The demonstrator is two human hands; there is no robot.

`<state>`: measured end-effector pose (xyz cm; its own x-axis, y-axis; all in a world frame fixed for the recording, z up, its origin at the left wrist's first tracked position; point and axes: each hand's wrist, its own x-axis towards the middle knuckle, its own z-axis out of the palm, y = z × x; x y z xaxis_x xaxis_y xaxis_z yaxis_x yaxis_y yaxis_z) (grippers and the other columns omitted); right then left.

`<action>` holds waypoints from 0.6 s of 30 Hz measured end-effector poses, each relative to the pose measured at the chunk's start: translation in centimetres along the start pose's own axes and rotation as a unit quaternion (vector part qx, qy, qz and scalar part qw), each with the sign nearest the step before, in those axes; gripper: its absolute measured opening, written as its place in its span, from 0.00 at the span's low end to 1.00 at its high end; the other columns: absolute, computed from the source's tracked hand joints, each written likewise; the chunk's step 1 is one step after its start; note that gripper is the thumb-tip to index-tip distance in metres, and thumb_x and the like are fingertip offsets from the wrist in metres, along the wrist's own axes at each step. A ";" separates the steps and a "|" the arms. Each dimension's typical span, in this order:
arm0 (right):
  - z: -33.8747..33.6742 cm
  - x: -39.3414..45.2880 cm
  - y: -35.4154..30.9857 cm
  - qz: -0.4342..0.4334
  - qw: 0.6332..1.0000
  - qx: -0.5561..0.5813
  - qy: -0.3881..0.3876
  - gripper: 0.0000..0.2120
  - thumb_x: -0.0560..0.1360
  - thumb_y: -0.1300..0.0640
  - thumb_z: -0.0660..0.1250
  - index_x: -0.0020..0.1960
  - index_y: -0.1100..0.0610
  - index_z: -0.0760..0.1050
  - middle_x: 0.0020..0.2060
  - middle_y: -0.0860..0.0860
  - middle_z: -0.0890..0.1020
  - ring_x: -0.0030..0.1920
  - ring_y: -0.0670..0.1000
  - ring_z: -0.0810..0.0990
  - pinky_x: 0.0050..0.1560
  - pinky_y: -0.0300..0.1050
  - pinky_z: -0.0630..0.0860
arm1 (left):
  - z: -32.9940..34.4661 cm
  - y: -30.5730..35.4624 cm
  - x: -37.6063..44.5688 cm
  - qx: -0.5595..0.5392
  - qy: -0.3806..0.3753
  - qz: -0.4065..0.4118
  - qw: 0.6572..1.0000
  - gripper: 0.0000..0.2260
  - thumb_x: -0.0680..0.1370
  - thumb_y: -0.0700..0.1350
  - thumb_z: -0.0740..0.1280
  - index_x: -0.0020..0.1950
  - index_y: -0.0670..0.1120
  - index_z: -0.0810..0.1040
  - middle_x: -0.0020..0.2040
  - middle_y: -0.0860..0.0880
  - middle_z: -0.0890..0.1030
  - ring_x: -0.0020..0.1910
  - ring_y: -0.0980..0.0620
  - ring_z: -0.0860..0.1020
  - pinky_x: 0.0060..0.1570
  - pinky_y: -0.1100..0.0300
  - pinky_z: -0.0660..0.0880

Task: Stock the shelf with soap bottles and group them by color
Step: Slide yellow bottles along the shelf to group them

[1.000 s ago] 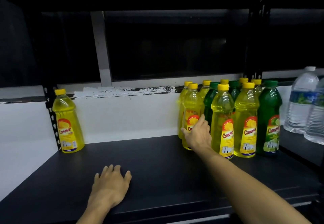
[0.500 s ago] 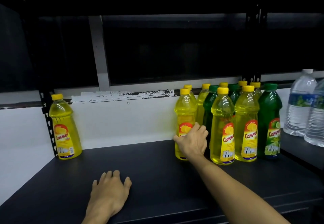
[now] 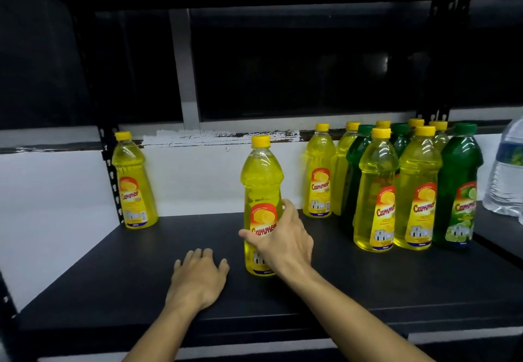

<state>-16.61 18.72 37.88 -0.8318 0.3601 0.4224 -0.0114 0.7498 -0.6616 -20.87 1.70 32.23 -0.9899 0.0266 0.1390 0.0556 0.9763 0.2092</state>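
One yellow soap bottle point(image 3: 261, 192) upright at the centre of the black shelf point(image 3: 119, 282), gripped low on its label by the right hand point(image 3: 283, 241), fingers point(image 3: 287, 206) curled round its right side and thumb across the front. Apart from the cluster at 3 o'clock, well clear of the lone yellow bottle point(image 3: 134, 183) standing at 9 o'clock by the shelf's left upright. Left hand point(image 3: 199, 276) flat on the shelf at 7 o'clock from the held bottle, just beside its base, fingers straight and slightly spread, holding nothing. In the cluster: front yellow bottles point(image 3: 377, 192) and point(image 3: 418, 189) side by side, a green bottle point(image 3: 460, 192) at their right, another yellow bottle point(image 3: 318, 175) toward the back wall, more yellow and green caps behind, mixed together. At the far right edge, a clear water bottle point(image 3: 505, 180), partly cut off.
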 end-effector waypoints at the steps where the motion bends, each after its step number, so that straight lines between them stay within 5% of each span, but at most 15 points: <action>1: 0.2 -0.4 -0.3 -0.001 1.000 0.003 -0.004 0.50 0.61 0.29 0.72 0.73 0.50 0.54 0.66 0.48 0.71 0.66 0.51 0.71 0.58 0.50 0.72 | 0.0 0.0 -0.1 -0.002 0.001 0.000 1.000 0.26 0.82 0.59 0.51 0.75 0.47 0.65 0.74 0.49 0.67 0.75 0.49 0.61 0.74 0.48 0.56; 8: 0.5 -1.2 -0.3 -0.020 0.999 0.027 -0.016 0.50 0.61 0.26 0.69 0.73 0.48 0.54 0.65 0.46 0.71 0.65 0.50 0.71 0.58 0.50 0.72 | 0.1 -0.5 -0.1 -0.012 0.009 0.003 1.000 0.21 0.83 0.53 0.49 0.73 0.47 0.67 0.71 0.50 0.70 0.72 0.49 0.64 0.73 0.49 0.59; 13: -1.4 -1.0 3.3 -0.047 0.987 0.133 -0.081 0.27 0.78 0.35 0.50 0.73 0.46 0.58 0.66 0.43 0.72 0.66 0.47 0.72 0.58 0.45 0.66 | -0.4 -0.4 -0.5 -0.044 0.019 -0.001 0.999 0.21 0.84 0.50 0.47 0.74 0.46 0.65 0.73 0.49 0.69 0.73 0.49 0.65 0.73 0.50 0.59; 18: -2.5 0.7 8.7 -0.063 0.974 -0.145 -0.161 0.18 0.82 0.48 0.53 0.71 0.48 0.65 0.70 0.46 0.68 0.71 0.49 0.64 0.63 0.50 0.67 | -1.9 1.1 -2.8 -0.222 0.156 -0.005 0.962 0.26 0.82 0.61 0.49 0.76 0.49 0.62 0.74 0.50 0.68 0.71 0.50 0.67 0.66 0.51 0.66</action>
<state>-15.92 26.91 33.97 -0.9654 0.0982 0.2416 -0.0053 0.9188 -0.3947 -17.81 2.27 33.95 -0.9072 -0.1168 0.4042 0.1646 0.7856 0.5964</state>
